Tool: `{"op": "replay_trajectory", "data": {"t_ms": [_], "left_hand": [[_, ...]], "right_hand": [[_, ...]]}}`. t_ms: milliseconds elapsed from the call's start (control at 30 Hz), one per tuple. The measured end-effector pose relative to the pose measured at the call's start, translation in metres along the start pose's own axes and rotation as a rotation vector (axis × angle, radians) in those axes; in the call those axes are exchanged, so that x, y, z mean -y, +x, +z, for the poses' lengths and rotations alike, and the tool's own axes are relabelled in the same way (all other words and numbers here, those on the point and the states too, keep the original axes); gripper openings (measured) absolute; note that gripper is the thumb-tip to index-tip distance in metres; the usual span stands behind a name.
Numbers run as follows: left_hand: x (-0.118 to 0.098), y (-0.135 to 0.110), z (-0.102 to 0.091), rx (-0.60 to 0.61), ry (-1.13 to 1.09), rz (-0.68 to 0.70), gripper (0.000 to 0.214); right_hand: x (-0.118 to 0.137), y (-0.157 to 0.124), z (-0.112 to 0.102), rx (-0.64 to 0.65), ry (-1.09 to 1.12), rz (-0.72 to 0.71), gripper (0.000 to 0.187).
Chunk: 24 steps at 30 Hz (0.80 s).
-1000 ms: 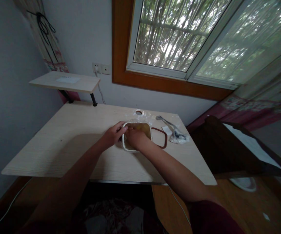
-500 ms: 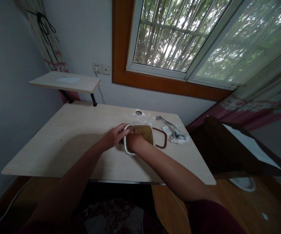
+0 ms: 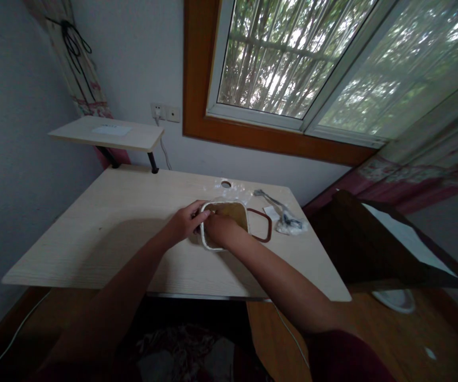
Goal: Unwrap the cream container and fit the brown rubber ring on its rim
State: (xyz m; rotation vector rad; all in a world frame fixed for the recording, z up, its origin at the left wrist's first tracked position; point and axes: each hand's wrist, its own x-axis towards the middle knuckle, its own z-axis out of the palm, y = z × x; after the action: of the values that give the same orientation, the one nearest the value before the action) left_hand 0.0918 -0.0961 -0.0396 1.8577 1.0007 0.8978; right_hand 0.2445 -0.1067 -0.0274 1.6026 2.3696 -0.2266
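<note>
Head camera looks down on a pale wooden desk point(image 3: 113, 228) set under a window point(image 3: 292, 58). A small square basket point(image 3: 237, 213) with a white rim and a tan inside sits on the desk toward its far right part, just in front of a round hole point(image 3: 226, 184) in the top. A dark red loop handle point(image 3: 267, 227) sticks out from the basket's right side and lies flat on the desk.

The left hand point(image 3: 183, 225) is at the basket's left edge, with its fingertips point(image 3: 204, 210) pressed together on the white rim, pinching it. The right hand point(image 3: 219, 229) lies over the near left corner of the basket, knuckles up and fingers curled down inside; whether it grips anything there cannot be told, since the fingers are hidden. The two hands touch or nearly touch at the rim.

Right of the handle, near it but apart, lies a crumpled clear plastic bag point(image 3: 290, 223) with dark bits in it. A raised shelf point(image 3: 105, 132) stands at the desk's far left corner, and a wall socket point(image 3: 164, 112) is on the wall behind it.
</note>
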Motion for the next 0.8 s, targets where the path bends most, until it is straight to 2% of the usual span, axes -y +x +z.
{"op": "replay_trajectory", "data": {"t_ms": [100, 267, 367, 533, 800], "left_hand": [[0.002, 0.000, 0.001, -0.080, 0.088, 0.020, 0.040], [0.006, -0.001, 0.003, -0.202, 0.192, 0.061, 0.033], [0.008, -0.002, 0.004, -0.236, 0.222, 0.073, 0.029], [0.008, -0.002, 0.006, -0.251, 0.215, 0.086, 0.027], [0.002, -0.002, 0.006, -0.185, 0.154, 0.054, 0.030]], "right_hand": [[0.003, -0.005, -0.006, -0.036, 0.022, -0.084, 0.041], [0.008, -0.010, -0.012, 0.191, 0.032, -0.178, 0.036], [0.007, -0.010, -0.012, 0.254, 0.039, -0.176, 0.034], [0.003, -0.003, -0.005, 0.278, 0.044, -0.153, 0.035], [-0.002, 0.010, 0.015, 0.243, 0.043, -0.132, 0.035]]}}
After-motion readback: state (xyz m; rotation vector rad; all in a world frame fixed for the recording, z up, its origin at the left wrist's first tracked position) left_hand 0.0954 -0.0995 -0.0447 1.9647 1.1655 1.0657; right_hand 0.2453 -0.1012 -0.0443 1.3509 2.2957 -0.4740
